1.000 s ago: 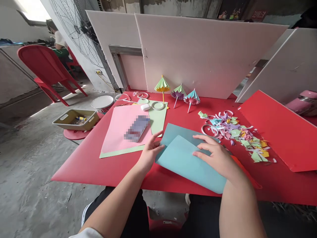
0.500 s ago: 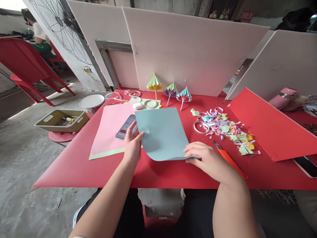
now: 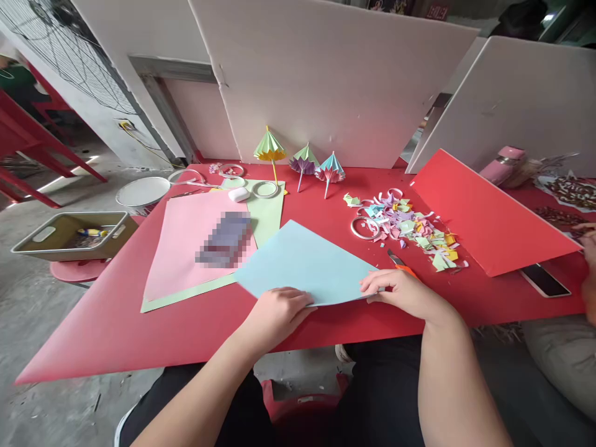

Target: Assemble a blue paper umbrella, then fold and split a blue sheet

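Observation:
A sheet of light blue paper [image 3: 307,261] is held just above the front of the red table [image 3: 186,335], one corner pointing away from me. My left hand [image 3: 282,313] is closed on its near edge, thumb below and fingers on top. At the right corner, my right hand [image 3: 395,290] pinches the paper between thumb and fingers. Beside the right hand lies a utility knife [image 3: 403,264] with an orange handle, partly hidden by that hand. To the left, pink paper [image 3: 177,248] lies over green paper [image 3: 269,214], with a blurred-out phone [image 3: 224,239] on top.
Several small paper umbrellas [image 3: 270,149] stand at the back. Paper scraps [image 3: 414,226] and a tape roll [image 3: 364,228] lie right of centre, near a slanted red board [image 3: 488,217]. Another person's hand [image 3: 589,248] shows at the right edge. A bin [image 3: 74,236] sits at left.
The blue sheet has turned so a corner points away, and it is lower. My left hand moved from its left edge to the near edge. The view shifted; a person's hand appears at right.

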